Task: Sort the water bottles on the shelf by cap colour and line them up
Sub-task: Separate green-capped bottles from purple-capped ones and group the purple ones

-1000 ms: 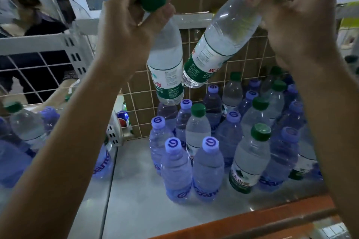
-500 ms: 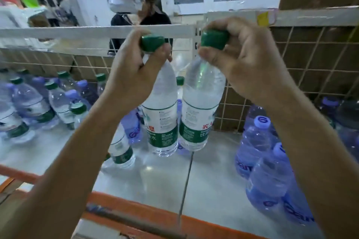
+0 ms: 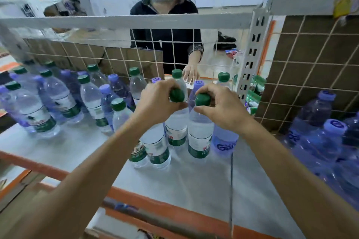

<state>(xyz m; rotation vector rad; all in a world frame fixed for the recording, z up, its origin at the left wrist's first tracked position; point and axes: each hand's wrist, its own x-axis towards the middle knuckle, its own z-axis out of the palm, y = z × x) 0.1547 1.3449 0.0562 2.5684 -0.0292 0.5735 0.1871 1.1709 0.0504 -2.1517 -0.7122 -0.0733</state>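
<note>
While in both hands [image 3: 155, 103], green-capped bottles [image 3: 199, 132]

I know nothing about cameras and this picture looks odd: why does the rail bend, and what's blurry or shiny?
Head view, throughout: the wide-angle lens bows the rail and stretches the forearms; motion blur smears the top-left corner and far-left bottles; the left hand, right hand and their held bottles look sharpest; the shelf has a soft sheen.

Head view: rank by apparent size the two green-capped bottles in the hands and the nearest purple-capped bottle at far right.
Purple-capped bottle: largest, partly from nearness.
Left-hand bottle and right-hand bottle: alike, unranked.
</note>
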